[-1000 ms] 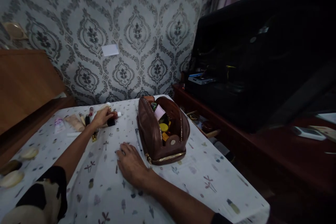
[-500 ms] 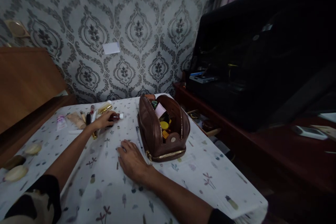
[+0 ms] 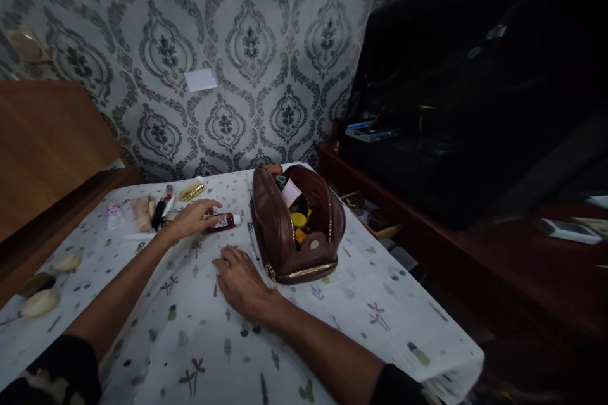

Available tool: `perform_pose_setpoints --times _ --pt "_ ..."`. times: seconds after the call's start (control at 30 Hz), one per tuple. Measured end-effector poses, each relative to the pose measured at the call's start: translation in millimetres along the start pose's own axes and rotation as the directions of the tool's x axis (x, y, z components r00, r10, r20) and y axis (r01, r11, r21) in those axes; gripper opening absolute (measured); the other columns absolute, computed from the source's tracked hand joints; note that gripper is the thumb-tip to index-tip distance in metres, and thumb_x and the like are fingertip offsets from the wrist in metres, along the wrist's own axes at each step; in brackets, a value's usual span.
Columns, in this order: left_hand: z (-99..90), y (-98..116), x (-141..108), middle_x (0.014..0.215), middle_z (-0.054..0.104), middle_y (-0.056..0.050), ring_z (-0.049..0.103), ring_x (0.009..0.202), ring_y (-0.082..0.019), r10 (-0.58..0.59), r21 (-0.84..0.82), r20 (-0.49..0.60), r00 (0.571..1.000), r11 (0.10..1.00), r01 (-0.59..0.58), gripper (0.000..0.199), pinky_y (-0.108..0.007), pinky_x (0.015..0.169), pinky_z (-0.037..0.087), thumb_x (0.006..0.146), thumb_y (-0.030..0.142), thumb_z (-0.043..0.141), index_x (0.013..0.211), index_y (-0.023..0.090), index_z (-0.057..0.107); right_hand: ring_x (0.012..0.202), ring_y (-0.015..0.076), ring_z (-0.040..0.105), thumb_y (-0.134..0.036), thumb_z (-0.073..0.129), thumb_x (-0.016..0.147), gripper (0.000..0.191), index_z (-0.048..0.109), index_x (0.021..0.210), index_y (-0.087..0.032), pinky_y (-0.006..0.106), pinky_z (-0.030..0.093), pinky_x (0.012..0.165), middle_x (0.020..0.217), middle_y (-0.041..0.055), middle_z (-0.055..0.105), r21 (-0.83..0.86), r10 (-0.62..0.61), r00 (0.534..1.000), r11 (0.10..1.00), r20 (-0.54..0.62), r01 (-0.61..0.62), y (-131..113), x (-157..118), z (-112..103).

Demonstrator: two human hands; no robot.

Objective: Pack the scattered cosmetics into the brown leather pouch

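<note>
My left hand [image 3: 194,218] is over the cloth with its fingers apart, at the left end of a small dark red bottle [image 3: 225,221] with a white cap. The bottle lies on its side, the cap pointing right; the fingertips partly cover its left end. Flat on the cloth, my right hand [image 3: 241,280] rests with nothing in it, just left of a brown makeup bag [image 3: 275,243]. The bag stands unzipped, showing a round yellow lid [image 3: 298,221] and a pale pink piece [image 3: 291,192] inside.
Left of my left hand lie a beige tube [image 3: 141,212], a pink-and-white tube [image 3: 114,216] and a gold-trimmed bottle [image 3: 192,190]. Makeup sponges or brushes [image 3: 42,303] sit near the left edge. A large black case [image 3: 451,107] is at right, beside an open drawer [image 3: 387,228].
The dark red bottle has moved right and a little nearer, towards the bag. My left hand has shifted with it and its fingers have spread. My right hand stays nearly still.
</note>
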State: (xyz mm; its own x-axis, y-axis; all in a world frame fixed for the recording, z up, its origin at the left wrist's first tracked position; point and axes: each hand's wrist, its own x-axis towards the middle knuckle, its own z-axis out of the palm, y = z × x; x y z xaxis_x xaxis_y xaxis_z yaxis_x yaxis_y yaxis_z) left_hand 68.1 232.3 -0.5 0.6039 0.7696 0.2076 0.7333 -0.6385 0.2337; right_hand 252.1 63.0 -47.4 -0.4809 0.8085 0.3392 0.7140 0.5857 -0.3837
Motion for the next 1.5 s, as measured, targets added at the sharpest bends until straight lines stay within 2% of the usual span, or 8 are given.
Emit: perform_pose_setpoints --times 0.2,0.4,0.63,0.77,0.97,1.17,1.3,1.5 --pt "24.4 22.5 -16.6 0.107 0.065 -0.014 0.058 0.108 -0.030 -0.028 0.008 -0.057 0.998 1.000 0.029 0.041 -0.044 0.098 0.045 0.093 0.050 0.043 0.106 0.017 0.064 0.124 0.0256 0.050 -0.010 0.051 0.090 0.030 0.060 0.118 -0.012 0.042 0.042 0.108 0.126 0.0163 0.059 0.144 0.078 0.995 0.987 -0.057 -0.069 2.5 3.8 3.2" --pt "13.2 40.6 -43.9 0.106 0.067 -0.009 0.059 0.102 -0.026 -0.080 -0.174 -0.152 0.985 0.983 0.053 0.037 -0.039 0.093 0.047 0.097 0.049 0.039 0.107 0.020 0.060 0.120 0.0257 0.054 -0.009 0.044 0.088 0.061 0.029 0.147 -0.010 0.046 0.046 0.105 0.135 0.0213 0.048 0.395 0.315 0.912 0.897 -0.263 -0.196 14.3 7.1 20.2" --pt "30.8 50.2 -63.5 0.137 0.056 -0.016 0.047 0.130 -0.033 -0.075 -0.188 -0.028 0.997 0.980 0.068 0.052 -0.048 0.112 0.036 0.093 0.054 0.046 0.129 0.017 0.053 0.111 0.0254 0.061 -0.018 0.041 0.094 0.068 0.016 0.156 -0.009 0.047 0.045 0.107 0.129 0.0212 0.056 0.458 0.382 0.887 0.857 -0.258 -0.236 30.9 9.7 31.8" --pt "34.2 57.5 -77.6 0.139 0.054 -0.017 0.049 0.129 -0.033 -0.030 -0.246 -0.057 0.998 0.969 0.015 0.054 -0.048 0.111 0.037 0.093 0.051 0.049 0.135 0.017 0.047 0.123 0.0278 0.056 -0.022 0.043 0.095 0.064 0.024 0.154 -0.007 0.046 0.045 0.106 0.131 0.0218 0.058 0.425 0.430 0.873 0.851 -0.229 -0.308 34.2 12.3 30.2" --pt "28.6 66.4 -95.2 0.116 0.066 -0.009 0.063 0.108 -0.026 -0.068 -0.511 -0.029 0.997 0.858 0.043 0.039 -0.040 0.096 0.050 0.092 0.044 0.053 0.124 0.021 0.047 0.122 0.0269 0.058 -0.029 0.044 0.096 0.052 0.043 0.143 -0.008 0.044 0.045 0.106 0.135 0.0208 0.058 0.501 0.443 0.876 0.812 -0.194 -0.300 31.9 12.2 23.2" --pt "26.3 71.2 -104.6 0.115 0.068 -0.006 0.062 0.110 -0.026 -0.161 -0.619 -0.012 0.987 0.776 0.119 0.036 -0.039 0.097 0.049 0.089 0.046 0.057 0.116 0.023 0.055 0.089 0.0186 0.063 -0.029 0.045 0.096 0.036 0.055 0.128 -0.015 0.031 0.051 0.082 0.102 0.0080 0.067 0.601 0.387 0.899 0.774 -0.203 -0.198 18.9 7.4 4.7" --pt "22.3 69.2 -105.0 0.098 0.070 -0.004 0.064 0.096 -0.024 -0.236 -0.646 -0.052 0.970 0.749 0.147 0.033 -0.033 0.088 0.051 0.086 0.050 0.059 0.100 0.021 0.064 0.062 0.0138 0.053 -0.034 0.048 0.095 0.025 0.061 0.109 -0.018 0.023 0.042 0.060 0.066 -0.0042 0.052 0.637 0.386 0.909 0.743 -0.158 -0.205 5.5 3.9 -6.9" --pt "16.6 78.3 -103.3 0.074 0.068 -0.002 0.061 0.073 -0.021 -0.363 -0.759 -0.053 0.930 0.620 0.199 0.049 -0.029 0.067 0.050 0.081 0.067 0.058 0.080 0.019 0.067 0.066 0.0136 0.055 -0.034 0.055 0.092 0.018 0.061 0.102 -0.020 0.023 0.043 0.064 0.074 -0.0026 0.059 0.561 0.312 0.922 0.816 -0.230 -0.136 -11.4 -1.6 -22.5"
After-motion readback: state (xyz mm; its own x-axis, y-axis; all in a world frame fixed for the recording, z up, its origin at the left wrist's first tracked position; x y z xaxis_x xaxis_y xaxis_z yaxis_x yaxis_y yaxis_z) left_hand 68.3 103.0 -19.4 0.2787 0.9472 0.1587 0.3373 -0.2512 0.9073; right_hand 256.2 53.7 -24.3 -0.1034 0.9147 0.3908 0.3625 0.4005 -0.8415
